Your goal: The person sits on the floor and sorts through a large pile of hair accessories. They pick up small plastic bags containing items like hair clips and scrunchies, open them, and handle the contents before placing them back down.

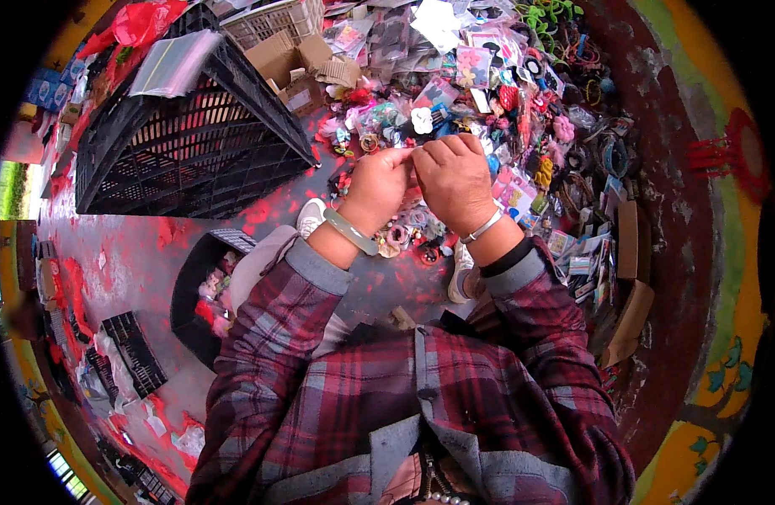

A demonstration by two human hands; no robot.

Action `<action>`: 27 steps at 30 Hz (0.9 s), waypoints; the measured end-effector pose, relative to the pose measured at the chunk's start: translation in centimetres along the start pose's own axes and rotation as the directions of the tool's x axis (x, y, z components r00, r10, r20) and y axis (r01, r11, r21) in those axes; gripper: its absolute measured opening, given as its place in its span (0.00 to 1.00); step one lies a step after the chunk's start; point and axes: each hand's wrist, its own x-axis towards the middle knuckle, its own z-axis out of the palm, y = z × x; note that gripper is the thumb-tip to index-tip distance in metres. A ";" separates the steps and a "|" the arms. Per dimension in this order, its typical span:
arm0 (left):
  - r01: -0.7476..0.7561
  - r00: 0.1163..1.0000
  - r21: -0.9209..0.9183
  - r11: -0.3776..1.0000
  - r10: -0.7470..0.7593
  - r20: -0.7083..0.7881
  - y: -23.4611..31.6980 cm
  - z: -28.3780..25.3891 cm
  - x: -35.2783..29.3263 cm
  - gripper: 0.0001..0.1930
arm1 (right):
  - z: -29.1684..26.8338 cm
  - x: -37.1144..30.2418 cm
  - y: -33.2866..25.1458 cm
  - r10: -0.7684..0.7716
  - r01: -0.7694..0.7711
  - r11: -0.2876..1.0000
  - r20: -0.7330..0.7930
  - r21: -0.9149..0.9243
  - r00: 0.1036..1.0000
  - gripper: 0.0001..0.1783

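My left hand [375, 192] and my right hand [455, 181] meet in front of me, fingertips together and fingers curled. Whatever they pinch is hidden behind the fingers. Just beyond the fingertips lies a white flower-shaped piece [422, 120], which seems to belong to the pile. Beneath and past the hands spreads a heap of small hair accessories, with a red spotted piece [509, 98], a pink fluffy piece [563, 128] and a yellow piece [544, 172] among them. Several round hair ties [397, 235] lie on the floor below my wrists.
A large black plastic crate [194, 156] stands at the left, carrying a stack of clear plastic sleeves [175, 64]. Nearer sits a black tub [189, 295] with pink items. Cardboard boxes [278, 61] are behind the crate; cardboard pieces [630, 324] line the right side by the wall.
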 end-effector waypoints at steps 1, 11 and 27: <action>-0.016 1.000 0.142 0.990 0.019 -0.018 0.3 0.0 -0.1 0.11 | 0.0 -0.1 -0.1 -0.012 0.012 1.000 0.008 -0.010 1.000 0.05; -0.044 0.999 -0.053 0.998 0.046 0.029 1.3 0.3 -0.4 0.11 | -0.3 0.4 0.8 0.050 -0.041 0.993 -0.086 0.112 0.995 0.05; 0.102 0.995 -0.327 0.939 -0.100 0.025 0.3 -1.2 0.3 0.11 | -0.8 0.7 1.6 0.260 -0.177 0.918 -0.201 0.356 0.944 0.04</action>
